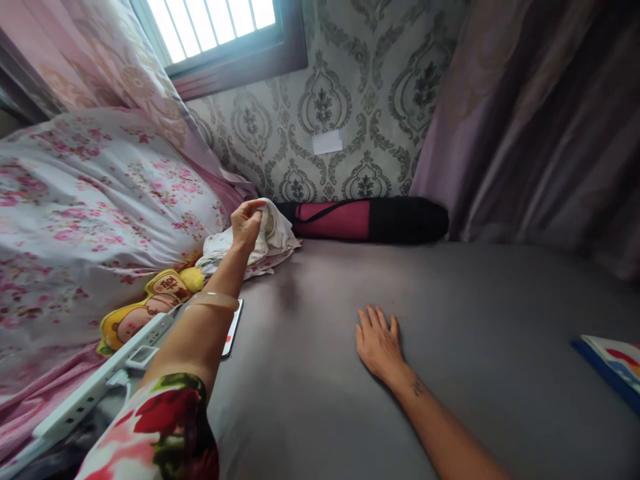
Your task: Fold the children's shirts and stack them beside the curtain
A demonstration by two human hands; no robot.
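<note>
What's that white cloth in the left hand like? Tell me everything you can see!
The white cloth looks soft and thin, with small, faint markings. It is crumpled into a loose, folded heap on the gray sheet, in front of the black-and-pink long bag and beside the flowery bedding. The left hand pinches its upper part in its grip. I can't tell whether it's one piece or several.

On my feed I have room over the smooth grey sheet (460, 307) around the right hand (379, 342); beyond it, the long black-and-magenta fabric roll (350, 221) blocks; bulky white pink-flowered bedding (100, 200) obstructs left of the left hand (246, 223).
</note>
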